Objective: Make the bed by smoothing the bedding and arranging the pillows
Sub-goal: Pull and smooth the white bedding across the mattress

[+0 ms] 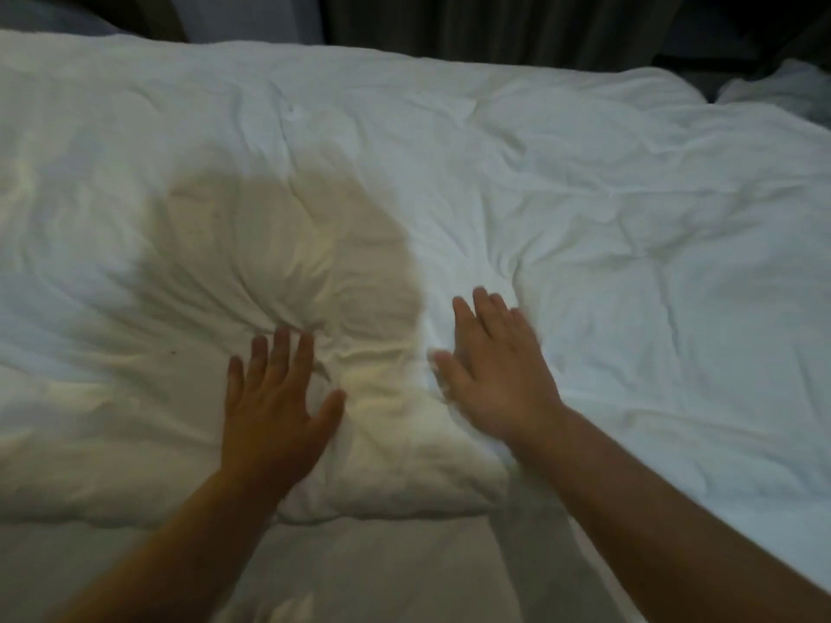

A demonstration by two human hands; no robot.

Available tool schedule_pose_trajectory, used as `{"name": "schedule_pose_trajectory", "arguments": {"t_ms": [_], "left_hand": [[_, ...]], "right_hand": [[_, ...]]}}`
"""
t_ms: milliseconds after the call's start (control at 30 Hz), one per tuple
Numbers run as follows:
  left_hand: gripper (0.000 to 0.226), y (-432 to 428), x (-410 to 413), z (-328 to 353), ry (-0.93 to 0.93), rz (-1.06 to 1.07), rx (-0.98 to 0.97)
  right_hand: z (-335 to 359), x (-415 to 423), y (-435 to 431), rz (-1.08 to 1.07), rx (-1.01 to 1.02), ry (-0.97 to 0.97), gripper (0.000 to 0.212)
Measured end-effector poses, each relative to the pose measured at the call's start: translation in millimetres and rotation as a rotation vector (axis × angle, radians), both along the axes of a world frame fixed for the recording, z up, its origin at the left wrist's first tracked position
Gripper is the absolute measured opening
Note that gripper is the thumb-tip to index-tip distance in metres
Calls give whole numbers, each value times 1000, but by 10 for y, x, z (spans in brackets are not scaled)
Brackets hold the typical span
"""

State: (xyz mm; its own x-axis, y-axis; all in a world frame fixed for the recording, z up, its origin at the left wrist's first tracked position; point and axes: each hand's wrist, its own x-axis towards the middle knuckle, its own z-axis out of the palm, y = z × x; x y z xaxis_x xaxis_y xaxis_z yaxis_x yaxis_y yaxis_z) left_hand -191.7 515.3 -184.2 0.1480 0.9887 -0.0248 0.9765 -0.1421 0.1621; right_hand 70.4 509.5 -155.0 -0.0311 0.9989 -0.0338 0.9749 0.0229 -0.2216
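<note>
Under both palms, we are seeing a white duvet (584, 195) lying rumpled across the bed, with creases fanning out beyond the fingertips. We are logging the left hand (270, 411) as flat on it, fingers straight and spread, gripping nothing. Just beside it, the right hand (490, 375) is also resting flat on the duvet, fingers extended and released, its edges blurred. Between the two hands the fabric is bunching into a puffy ridge. Nearer than the wrists, a bare sheet (382, 573) is showing past the duvet's edge. Far beyond the hands, dark curtains (494, 29) are hanging. We are unable to tell whether the white lump (782, 92) far off the right hand's side is a pillow.
</note>
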Motion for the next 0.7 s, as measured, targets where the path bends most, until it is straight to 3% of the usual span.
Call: {"name": "schedule_pose_trajectory", "arguments": {"t_ms": [133, 400, 600, 700], "left_hand": [[83, -100, 16, -101, 50, -19, 35], [89, -5, 102, 9, 124, 35, -79], [66, 427, 180, 443, -68, -50, 183], [81, 1028, 352, 641, -51, -79, 168]], "right_hand": [[-196, 147, -510, 52, 22, -80, 70], [-216, 103, -326, 57, -46, -115, 74], [250, 239, 11, 54, 140, 2, 38], [408, 383, 312, 34, 147, -55, 49]]}}
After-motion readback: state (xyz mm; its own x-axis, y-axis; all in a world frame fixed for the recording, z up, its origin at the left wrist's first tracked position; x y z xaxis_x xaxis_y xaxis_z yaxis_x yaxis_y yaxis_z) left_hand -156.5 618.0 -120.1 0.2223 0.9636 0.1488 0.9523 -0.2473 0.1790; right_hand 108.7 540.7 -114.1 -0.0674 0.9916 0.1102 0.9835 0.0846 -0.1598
